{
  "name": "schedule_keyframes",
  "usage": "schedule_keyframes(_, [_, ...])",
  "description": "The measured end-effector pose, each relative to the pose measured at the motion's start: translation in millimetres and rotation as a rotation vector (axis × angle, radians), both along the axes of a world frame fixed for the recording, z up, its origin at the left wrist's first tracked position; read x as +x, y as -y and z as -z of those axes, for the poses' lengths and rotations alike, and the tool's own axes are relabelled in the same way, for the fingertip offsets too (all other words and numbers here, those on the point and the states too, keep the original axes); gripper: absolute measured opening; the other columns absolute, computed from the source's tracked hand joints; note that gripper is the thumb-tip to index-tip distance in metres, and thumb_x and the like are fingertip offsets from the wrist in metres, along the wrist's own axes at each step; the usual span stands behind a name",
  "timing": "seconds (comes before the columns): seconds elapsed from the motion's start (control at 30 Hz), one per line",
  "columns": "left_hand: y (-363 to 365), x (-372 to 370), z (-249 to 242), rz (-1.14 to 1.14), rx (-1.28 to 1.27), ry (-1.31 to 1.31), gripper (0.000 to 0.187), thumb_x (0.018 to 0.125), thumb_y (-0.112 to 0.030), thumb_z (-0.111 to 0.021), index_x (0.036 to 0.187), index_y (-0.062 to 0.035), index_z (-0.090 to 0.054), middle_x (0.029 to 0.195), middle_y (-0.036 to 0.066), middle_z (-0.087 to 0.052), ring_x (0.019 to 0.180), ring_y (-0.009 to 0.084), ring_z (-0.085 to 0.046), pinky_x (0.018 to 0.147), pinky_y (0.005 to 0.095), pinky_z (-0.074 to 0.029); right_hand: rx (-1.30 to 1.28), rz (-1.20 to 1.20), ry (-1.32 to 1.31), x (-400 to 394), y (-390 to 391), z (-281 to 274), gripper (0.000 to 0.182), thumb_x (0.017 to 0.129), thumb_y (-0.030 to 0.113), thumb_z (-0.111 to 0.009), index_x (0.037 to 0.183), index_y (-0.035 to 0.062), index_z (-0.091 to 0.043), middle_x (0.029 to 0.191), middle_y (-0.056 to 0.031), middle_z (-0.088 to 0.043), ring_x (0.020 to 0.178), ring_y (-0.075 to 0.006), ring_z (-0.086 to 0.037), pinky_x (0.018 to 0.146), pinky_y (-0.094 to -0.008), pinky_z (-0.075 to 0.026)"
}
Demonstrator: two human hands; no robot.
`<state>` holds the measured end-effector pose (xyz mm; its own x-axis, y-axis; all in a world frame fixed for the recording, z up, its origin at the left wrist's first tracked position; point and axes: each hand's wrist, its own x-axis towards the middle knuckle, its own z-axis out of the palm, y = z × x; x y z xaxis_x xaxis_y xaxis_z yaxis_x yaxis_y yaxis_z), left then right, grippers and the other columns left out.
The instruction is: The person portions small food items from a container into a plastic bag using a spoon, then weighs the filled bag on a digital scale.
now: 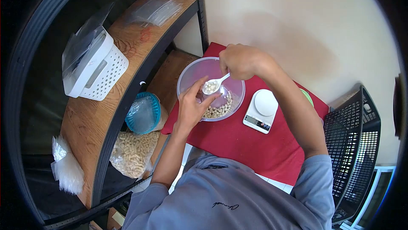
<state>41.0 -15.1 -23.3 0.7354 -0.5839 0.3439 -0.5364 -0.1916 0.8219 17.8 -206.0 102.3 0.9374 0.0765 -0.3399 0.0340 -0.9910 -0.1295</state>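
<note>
- Wood-topped shelf (85,123), dark frame, along the person's left side; bag of pale pieces (136,151) on the lower level.
- Red-covered table (225,140) ahead, bearing the items below.
- Clear plastic bowl (191,72) on the table, beside the shelf. Risk: a knock from either forearm could shift it, since both reach over or near its rim.
- Right hand (243,60): fingers curled closed on the spoon handle, above the bowl's far right side. Risk: a turn of this wrist would tip the load.
- Left hand (190,106): thumb and fingers parted, flanking the spoon's scoop end. Cannot tell whether they pinch anything clear; a bump here could spill the load.
- White digital scale (261,110) on the table, right of the bowl; display unreadable. Risk: stray contact from the right arm would disturb a reading.
- White spoon (222,79) held over the bowl, loaded.
- Small round pieces (219,112) in the bowl's near right part, more on the spoon. Likely to roll if dropped, judging by shape.
</note>
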Motion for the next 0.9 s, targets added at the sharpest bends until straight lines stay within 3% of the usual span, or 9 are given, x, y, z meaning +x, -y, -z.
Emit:
schedule_keyframes(0.13, [3.0,1.5,-0.2,0.030,0.015,-0.083,0.065,0.072,-0.014,-0.084,0.128,0.0007,-0.056,0.090,0.017,-0.069,0.076,0.0222,-0.068,0.068,0.0339,-0.053,0.009,-0.051,0.024,2.0,-4.5,-1.2,0.032,0.063,-0.005,-0.059,0.088,0.0045,-0.075,0.080,-0.0195,-0.070,0.080,-0.0339,-0.068,0.071,-0.0410,-0.054])
schedule_keyframes(0.23, [5.0,3.6,3.9,0.039,0.024,-0.007,0.069,0.071,-0.012,-0.085,0.132,-0.0006,-0.054,0.086,0.013,-0.070,0.074,0.0134,-0.064,0.067,0.0282,-0.052,0.019,-0.058,0.003,3.8,-4.5,2.1,0.030,0.062,-0.005,-0.059,0.087,0.0029,-0.075,0.078,-0.0204,-0.069,0.079,-0.0342,-0.067,0.069,-0.0417,-0.053])
schedule_keyframes(0.3, [5.5,4.9,5.2,0.064,0.055,-0.029,0.070,0.071,-0.016,-0.085,0.131,0.0001,-0.053,0.091,0.019,-0.069,0.079,0.0277,-0.069,0.071,0.0373,-0.053,0.044,-0.065,0.019,8.5,-1.1,12.7,0.030,0.062,-0.005,-0.059,0.086,0.0019,-0.075,0.076,-0.0206,-0.068,0.078,-0.0342,-0.067,0.068,-0.0418,-0.052])
schedule_keyframes(0.43, [8.8,5.9,2.5,0.055,0.045,0.036,0.069,0.071,-0.012,-0.084,0.131,0.0006,-0.054,0.094,0.018,-0.071,0.085,0.0227,-0.070,0.077,0.0345,-0.053,0.162,-0.172,0.035,16.3,3.0,30.2,0.028,0.065,-0.003,-0.061,0.089,0.0015,-0.074,0.082,-0.0200,-0.070,0.080,-0.0339,-0.067,0.071,-0.0406,-0.052])
schedule_keyframes(0.6, [10.5,8.9,0.2,0.064,0.165,-0.044,0.066,0.074,-0.022,-0.082,0.128,0.0027,-0.054,0.100,0.024,-0.069,0.095,0.0356,-0.069,0.084,0.0416,-0.051,0.257,-0.205,-0.019,24.8,8.6,46.4,0.030,0.068,0.000,-0.064,0.096,0.0016,-0.074,0.091,-0.0201,-0.071,0.085,-0.0327,-0.068,0.074,-0.0389,-0.053])
schedule_keyframes(0.63, [11.4,10.0,0.2,0.064,0.166,-0.044,0.066,0.074,-0.022,-0.082,0.128,0.0027,-0.054,0.100,0.024,-0.069,0.095,0.0356,-0.069,0.084,0.0416,-0.051,0.283,-0.198,-0.052,28.1,12.1,51.9,0.032,0.068,-0.001,-0.064,0.098,0.0017,-0.073,0.091,-0.0200,-0.071,0.086,-0.0322,-0.068,0.075,-0.0386,-0.053])
schedule_keyframes(0.7, [15.2,10.5,-1.3,0.062,0.244,-0.051,0.062,0.075,-0.017,-0.080,0.127,0.0029,-0.053,0.101,0.030,-0.066,0.099,0.0453,-0.063,0.083,0.0473,-0.050,0.312,-0.193,-0.087,30.3,17.1,61.3,0.034,0.068,-0.001,-0.063,0.101,0.0018,-0.073,0.092,-0.0200,-0.071,0.087,-0.0316,-0.069,0.075,-0.0382,-0.053])
schedule_keyframes(0.83, [21.6,16.4,-4.6,0.074,0.270,-0.059,0.060,0.076,-0.016,-0.078,0.126,0.0027,-0.051,0.103,0.033,-0.064,0.101,0.0482,-0.061,0.085,0.0489,-0.049,0.370,-0.126,-0.082,31.1,23.9,69.0,0.036,0.069,-0.002,-0.062,0.103,0.0025,-0.073,0.094,-0.0190,-0.071,0.088,-0.0311,-0.068,0.077,-0.0383,-0.053])
schedule_keyframes(0.9, [23.1,19.4,-5.4,0.080,0.325,-0.054,0.066,0.077,-0.023,-0.078,0.131,-0.0009,-0.049,0.111,0.030,-0.063,0.105,0.0460,-0.061,0.091,0.0477,-0.048,0.375,-0.124,-0.054,30.6,24.5,68.5,0.036,0.069,-0.003,-0.062,0.103,0.0027,-0.073,0.095,-0.0186,-0.071,0.089,-0.0315,-0.068,0.078,-0.0386,-0.053])
